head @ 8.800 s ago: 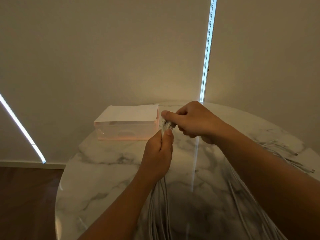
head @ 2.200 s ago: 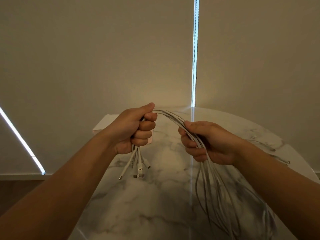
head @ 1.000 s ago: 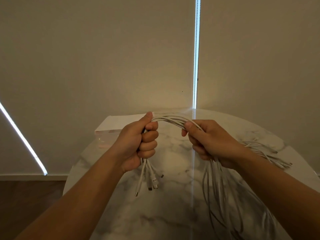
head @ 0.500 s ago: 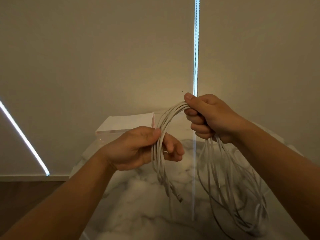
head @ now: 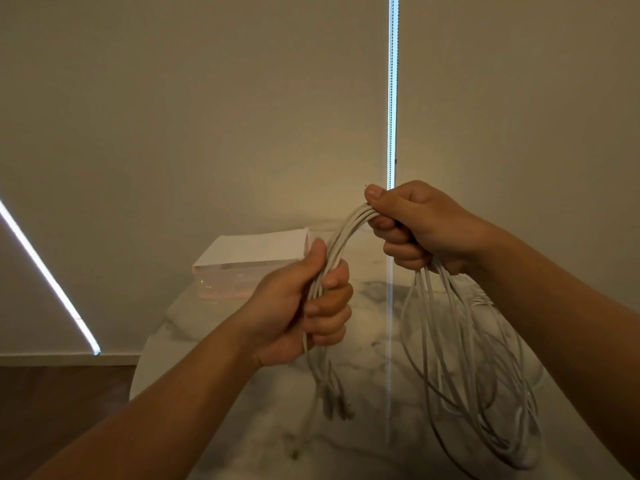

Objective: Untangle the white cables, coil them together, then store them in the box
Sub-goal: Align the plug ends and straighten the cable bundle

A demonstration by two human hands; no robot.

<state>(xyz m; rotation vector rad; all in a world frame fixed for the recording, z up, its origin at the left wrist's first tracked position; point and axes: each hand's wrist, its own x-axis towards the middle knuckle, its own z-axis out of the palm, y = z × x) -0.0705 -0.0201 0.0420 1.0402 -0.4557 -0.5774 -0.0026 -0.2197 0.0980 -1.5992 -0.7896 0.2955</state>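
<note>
Nearest me, the slack of the white cables (head: 460,358) hangs from my right hand in long loose loops that reach down toward the marble table (head: 214,327); at the bottom right the view blurs, so I cannot say for sure whether the lowest loops rest on the top or hang just clear of it.

My left hand (head: 298,306) is fisted around the bundle near the plug ends, which dangle below it, smeared by motion. Half a second ago that hand was half open, only thumb and fingers loosely around the strands; now it has closed fully, so the first turn is pinned.

My right hand (head: 415,226) is clenched on the same bundle, higher and a little farther off, and the strands arch tidily between the two fists. It has stayed raised there since lifting from the level of the left hand a second ago. I judge the untangling finished and the coiling just begun: one loop formed, most of the length left to wind.

Farthest, the box (head: 249,268) sits at the table's back edge against the wall, lid on, with no cable in it that I can see.
</note>
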